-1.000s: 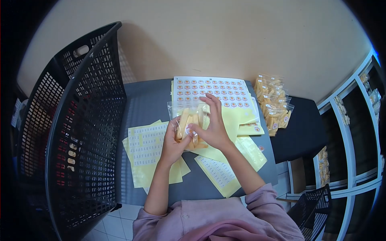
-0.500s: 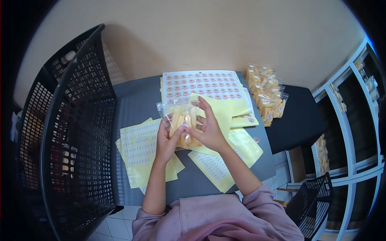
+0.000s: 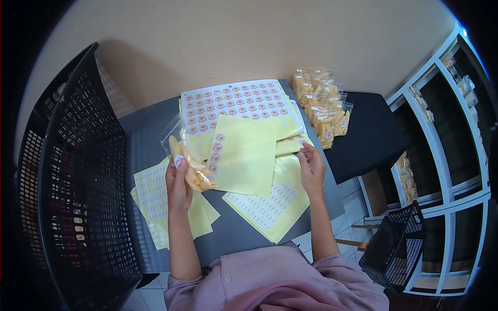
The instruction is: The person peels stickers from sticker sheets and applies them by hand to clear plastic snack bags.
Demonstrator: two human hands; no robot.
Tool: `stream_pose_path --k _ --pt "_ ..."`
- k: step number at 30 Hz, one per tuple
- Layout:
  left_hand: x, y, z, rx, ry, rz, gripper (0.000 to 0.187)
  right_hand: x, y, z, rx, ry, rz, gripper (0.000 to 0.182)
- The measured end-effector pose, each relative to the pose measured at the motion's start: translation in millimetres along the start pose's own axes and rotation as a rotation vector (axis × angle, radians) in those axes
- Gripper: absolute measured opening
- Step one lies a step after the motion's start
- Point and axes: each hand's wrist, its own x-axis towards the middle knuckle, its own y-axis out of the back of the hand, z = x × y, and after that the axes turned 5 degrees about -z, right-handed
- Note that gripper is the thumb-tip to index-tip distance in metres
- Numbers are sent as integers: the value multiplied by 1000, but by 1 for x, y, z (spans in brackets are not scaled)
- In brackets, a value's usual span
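Observation:
My left hand (image 3: 179,185) grips a clear bag of pale yellow sticks (image 3: 193,165), tilted, with a round sticker under the thumb. Off the bag, my right hand (image 3: 312,165) has its fingers apart near the edge of the yellow sheets. Between the hands lies a yellow sheet (image 3: 246,155) with a short column of round stickers on its left side. Behind it is a white sheet with rows of round stickers (image 3: 233,102). Sheets of small printed labels lie at the lower left (image 3: 153,193) and lower middle (image 3: 264,211).
Several filled bags (image 3: 322,103) are heaped at the back right, beside a black-covered surface (image 3: 368,129). A large black crate (image 3: 98,181) stands at the left of the grey table (image 3: 150,124). A smaller black basket (image 3: 397,246) and white-framed shelves (image 3: 448,207) are at the right.
My right hand has left the bag and moved right. My left hand has shifted left with the bag, now tilted. More of the yellow sheet and its stickers shows. The view has shifted.

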Motion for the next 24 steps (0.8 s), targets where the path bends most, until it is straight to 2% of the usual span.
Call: stream_pose_path --k 2,3,6,10,11,14,24 --pt "-4 -1 3 -300 158 -199 40 -8 10 -2 -46 -26 25 23" --pt "-1 4 -5 -424 219 -263 50 -13 14 -4 -100 9 -16 23" --pt "-4 -5 -16 -533 315 -318 51 -32 19 -9 -237 69 -75 24" --pt "-5 -7 -30 -564 372 -312 50 -56 8 -23 -325 90 -156 29" --pt "-5 -6 -32 -563 381 -317 50 -59 4 -24 -341 42 -188 37" --pt "-4 -7 -36 -549 394 -331 50 -64 -7 -15 -412 65 -125 42" --pt "-3 -8 -33 -608 377 -255 49 -64 -9 -10 -352 60 -53 30"
